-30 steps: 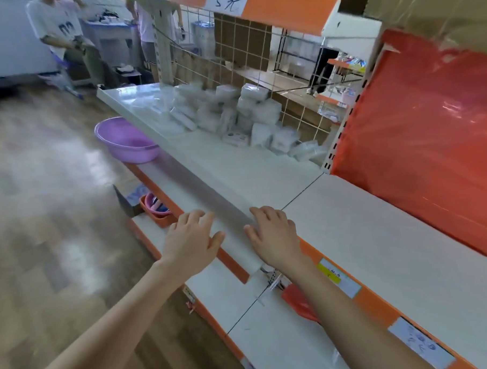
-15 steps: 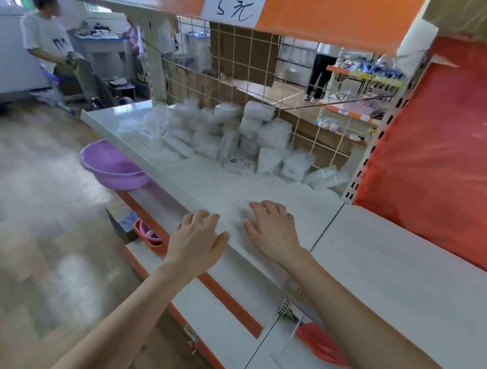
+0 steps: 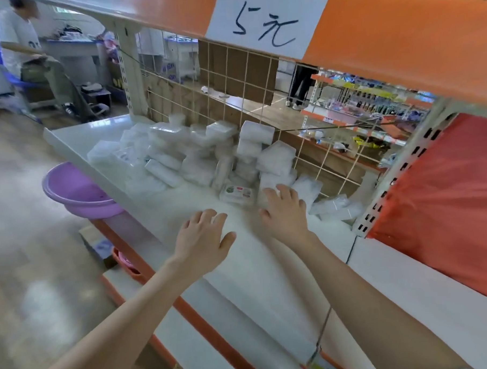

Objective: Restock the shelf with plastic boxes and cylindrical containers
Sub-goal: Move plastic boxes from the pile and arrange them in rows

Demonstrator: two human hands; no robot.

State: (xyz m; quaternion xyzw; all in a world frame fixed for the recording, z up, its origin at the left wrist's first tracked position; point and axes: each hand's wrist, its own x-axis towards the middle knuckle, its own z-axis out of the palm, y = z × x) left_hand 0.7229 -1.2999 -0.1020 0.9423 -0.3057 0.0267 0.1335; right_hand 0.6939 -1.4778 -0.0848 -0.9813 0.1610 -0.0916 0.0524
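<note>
Your left hand (image 3: 202, 237) lies palm down over the flat white metal shelf (image 3: 165, 207), fingers spread and holding nothing. Your right hand (image 3: 285, 211), equally flat and empty, stretches farther in, fingertips at the heap of clear, glossy rectangular plastic boxes (image 3: 196, 155) piled at the back of that shelf. Blur hides whether they touch a box. A round purple plastic basin (image 3: 75, 189) sits below the shelf's front edge, partly covered by it.
</note>
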